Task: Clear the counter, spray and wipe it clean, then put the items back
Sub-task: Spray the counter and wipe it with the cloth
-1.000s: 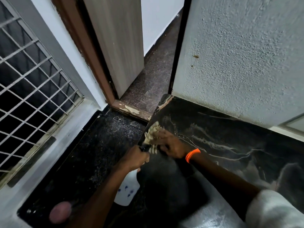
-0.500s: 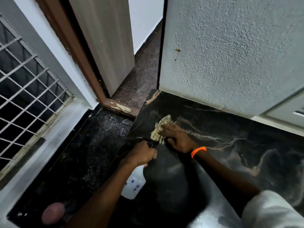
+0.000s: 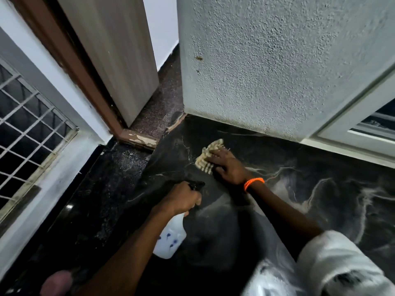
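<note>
A black marble counter (image 3: 310,199) with white veins fills the lower right. My right hand (image 3: 226,165), with an orange band on its wrist, presses a beige ribbed cloth (image 3: 208,155) flat on the counter near its far left corner. My left hand (image 3: 181,198) grips the black trigger head of a white spray bottle (image 3: 171,238) that hangs down below the fist, just left of the counter's edge. The nozzle points toward the cloth.
A rough white wall (image 3: 267,60) rises right behind the counter. A wooden door (image 3: 115,50) stands open at the left beside a brown frame (image 3: 85,82). A barred window (image 3: 27,127) lies far left, and a white window frame (image 3: 352,133) at the right. Dark speckled floor (image 3: 96,189) is below.
My right hand has slid the cloth away from the counter's left edge, toward the wall. My left hand keeps the bottle in about the same place.
</note>
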